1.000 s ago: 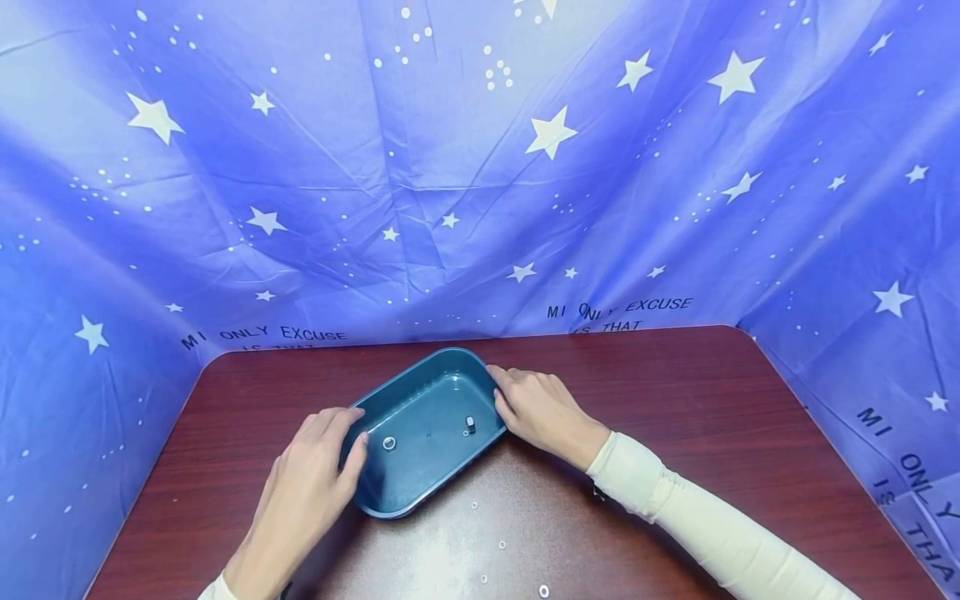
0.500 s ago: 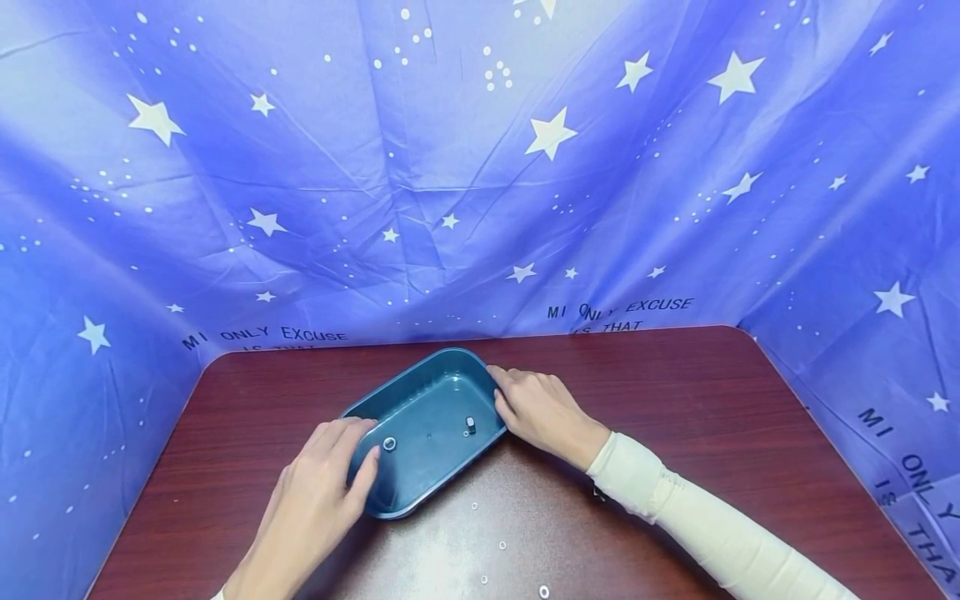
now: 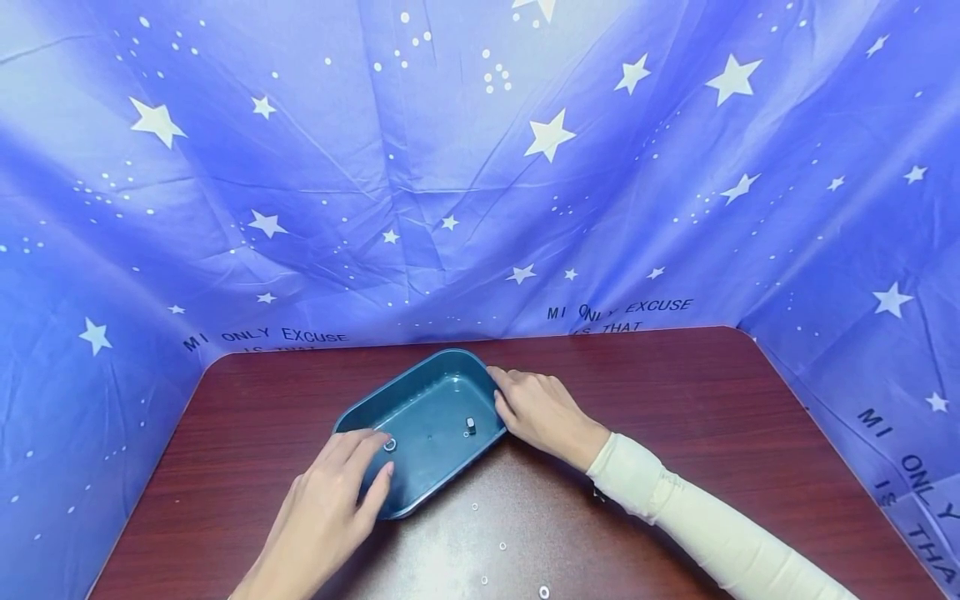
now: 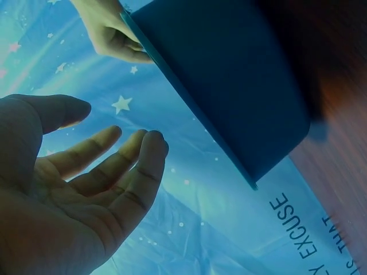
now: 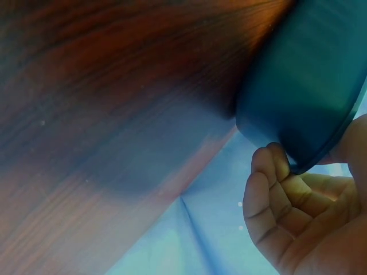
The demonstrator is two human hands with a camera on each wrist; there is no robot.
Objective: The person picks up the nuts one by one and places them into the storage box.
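- Head view: the left hand (image 3: 322, 493) is shifting inward over the near-left end of the blue tray (image 3: 427, 407), its fingertips now reaching closer to the silver ring (image 3: 390, 446) inside; whether they are touching it is hard to tell.
- That change is apparently leaving the right hand (image 3: 551, 414) to do the steadying, gripping the tray's far-right end while the tray is staying put on the table (image 3: 675, 417).
- The tray's hollow side is facing up, its long axis running diagonally from near left to far right. A small black-and-silver piece (image 3: 471, 426) is lying inside, near the right hand, and several loose rings (image 3: 502, 547) are resting on the table nearer the wearer.
- Left wrist view: the left hand's fingers are bending loosely, holding nothing, standing apart from the tray's outer wall.
- Right wrist view: the right hand's fingers are curling against the tray's outside, pinching its rim.
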